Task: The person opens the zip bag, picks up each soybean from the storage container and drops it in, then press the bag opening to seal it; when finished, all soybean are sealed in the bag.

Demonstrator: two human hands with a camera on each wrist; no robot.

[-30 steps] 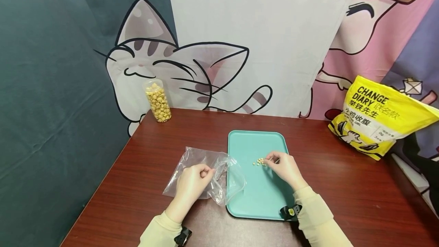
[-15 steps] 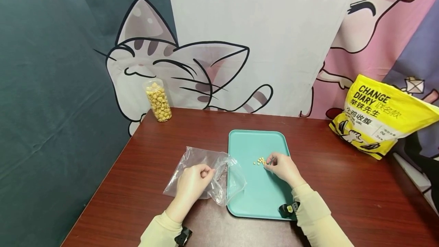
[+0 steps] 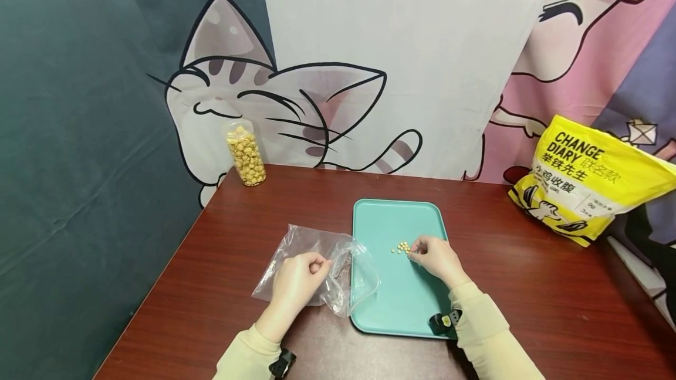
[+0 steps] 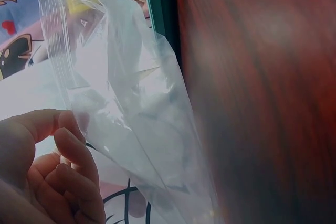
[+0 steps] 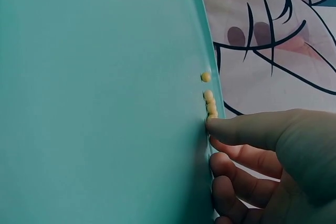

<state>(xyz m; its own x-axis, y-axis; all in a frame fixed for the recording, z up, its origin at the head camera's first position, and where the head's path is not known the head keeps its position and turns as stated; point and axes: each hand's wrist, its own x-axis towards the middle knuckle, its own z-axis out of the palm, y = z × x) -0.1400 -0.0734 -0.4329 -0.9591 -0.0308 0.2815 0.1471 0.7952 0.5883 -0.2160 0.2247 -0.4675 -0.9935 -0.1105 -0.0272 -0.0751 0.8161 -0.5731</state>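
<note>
My left hand [image 3: 298, 277] pinches the mouth edge of a clear zip-lock bag [image 4: 131, 93], its other fingers curled. The bag's mouth leans over the left side of a turquoise tray [image 3: 397, 304]. Several small, round, pale yellow beans, which look like soybeans [image 3: 404, 247], lie in a loose cluster on the tray. At the cluster's right edge is my right hand [image 3: 438, 258], thumb and forefinger close together, the other fingers bent. In the right wrist view the thumb tip meets the end of a short row of soybeans [image 5: 209, 97]; whether a bean sits between the fingertips is hidden.
A clear jar of yellow popcorn-like pieces [image 3: 246, 156] stands at the table's back left corner. At the right edge stands a large yellow printed bag [image 3: 581, 180]. The reddish-brown table [image 3: 296, 198] ends at a cartoon-printed curtain [image 3: 412, 28].
My right hand has drawn back slightly from the cluster since one second ago, with little movement in the last half second. My left hand and the zip-lock bag have stayed in place.
</note>
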